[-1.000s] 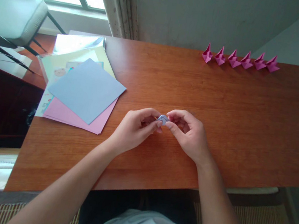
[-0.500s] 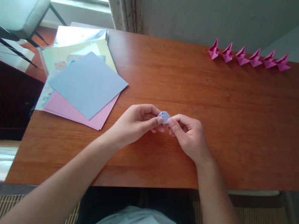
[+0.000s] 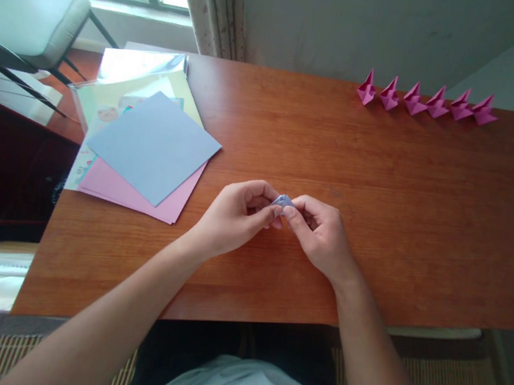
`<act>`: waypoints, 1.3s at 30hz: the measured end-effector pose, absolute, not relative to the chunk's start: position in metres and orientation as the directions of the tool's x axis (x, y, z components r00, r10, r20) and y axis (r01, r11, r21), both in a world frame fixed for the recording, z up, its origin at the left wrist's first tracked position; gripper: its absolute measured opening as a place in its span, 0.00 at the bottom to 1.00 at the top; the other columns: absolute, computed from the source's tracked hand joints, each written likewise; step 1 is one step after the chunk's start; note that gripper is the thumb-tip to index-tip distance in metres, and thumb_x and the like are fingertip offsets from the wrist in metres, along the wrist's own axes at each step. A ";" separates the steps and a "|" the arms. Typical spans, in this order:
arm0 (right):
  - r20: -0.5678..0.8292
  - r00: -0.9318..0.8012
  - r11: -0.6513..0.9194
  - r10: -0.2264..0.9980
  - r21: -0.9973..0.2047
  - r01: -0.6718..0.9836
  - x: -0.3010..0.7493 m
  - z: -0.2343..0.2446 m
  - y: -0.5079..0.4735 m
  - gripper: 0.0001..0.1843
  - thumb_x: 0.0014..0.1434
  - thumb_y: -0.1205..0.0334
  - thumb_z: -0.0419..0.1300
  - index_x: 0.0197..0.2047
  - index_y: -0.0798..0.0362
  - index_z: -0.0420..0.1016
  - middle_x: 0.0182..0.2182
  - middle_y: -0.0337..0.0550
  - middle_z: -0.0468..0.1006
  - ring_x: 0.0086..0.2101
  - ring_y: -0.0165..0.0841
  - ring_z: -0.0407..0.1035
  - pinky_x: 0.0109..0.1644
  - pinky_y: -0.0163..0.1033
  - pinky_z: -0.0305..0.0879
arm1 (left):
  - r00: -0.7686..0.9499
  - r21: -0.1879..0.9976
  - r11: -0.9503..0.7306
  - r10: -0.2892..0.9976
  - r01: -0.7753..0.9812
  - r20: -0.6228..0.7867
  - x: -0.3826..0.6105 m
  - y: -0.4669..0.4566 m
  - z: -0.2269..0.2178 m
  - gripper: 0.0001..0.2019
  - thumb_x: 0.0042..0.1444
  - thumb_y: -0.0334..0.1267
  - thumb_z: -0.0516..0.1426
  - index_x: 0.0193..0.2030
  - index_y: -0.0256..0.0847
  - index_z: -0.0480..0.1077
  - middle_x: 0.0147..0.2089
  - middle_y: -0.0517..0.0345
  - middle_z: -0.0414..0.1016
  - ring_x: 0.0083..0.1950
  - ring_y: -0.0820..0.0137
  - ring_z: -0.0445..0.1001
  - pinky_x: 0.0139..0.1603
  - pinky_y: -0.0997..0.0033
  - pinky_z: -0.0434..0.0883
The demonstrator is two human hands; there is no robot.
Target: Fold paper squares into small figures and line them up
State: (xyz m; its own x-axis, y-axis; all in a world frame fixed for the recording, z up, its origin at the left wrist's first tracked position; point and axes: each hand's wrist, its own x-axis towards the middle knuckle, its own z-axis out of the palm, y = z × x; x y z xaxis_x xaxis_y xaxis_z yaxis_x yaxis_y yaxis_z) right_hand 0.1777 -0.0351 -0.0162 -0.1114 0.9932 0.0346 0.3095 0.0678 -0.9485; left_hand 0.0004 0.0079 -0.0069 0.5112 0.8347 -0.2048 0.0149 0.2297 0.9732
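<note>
A small folded piece of light blue paper is held above the middle of the table, pinched from both sides. My left hand grips its left side between thumb and fingers. On the other side my right hand is closed on it, its thumb lying across the near edge. The two thumbs almost meet and cover the lower part of the paper, so its full shape is hidden.
Left on the wooden table lies a blue paper sheet over pink sheets and clear plastic packs. Several pink origami figures stand in a row along the back edge. A chair is beyond the left side.
My right hand has shifted slightly left, its thumb now further over the blue paper and closer to my left thumb. Less of the paper shows. The view has tilted slightly.
</note>
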 end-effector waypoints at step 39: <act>0.295 -0.117 0.314 0.948 -0.815 0.487 0.182 -0.021 -0.040 0.12 0.71 0.63 0.54 0.34 0.51 0.70 0.29 0.37 0.71 0.30 0.30 0.66 0.37 0.37 0.59 | 0.486 0.922 -0.180 0.874 0.343 -0.010 -0.005 0.009 -0.009 0.16 0.61 0.46 0.61 0.29 0.37 0.72 0.24 0.63 0.63 0.27 0.76 0.58 0.26 0.75 0.55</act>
State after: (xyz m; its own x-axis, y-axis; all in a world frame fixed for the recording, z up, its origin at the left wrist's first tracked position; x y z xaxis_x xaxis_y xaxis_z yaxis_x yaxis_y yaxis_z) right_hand 0.1821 -0.0399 -0.0210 -0.1168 0.9483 0.2951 0.4868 0.3137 -0.8153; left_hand -0.0049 0.0086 -0.0090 0.4865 0.8736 -0.0102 0.3433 -0.1804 0.9217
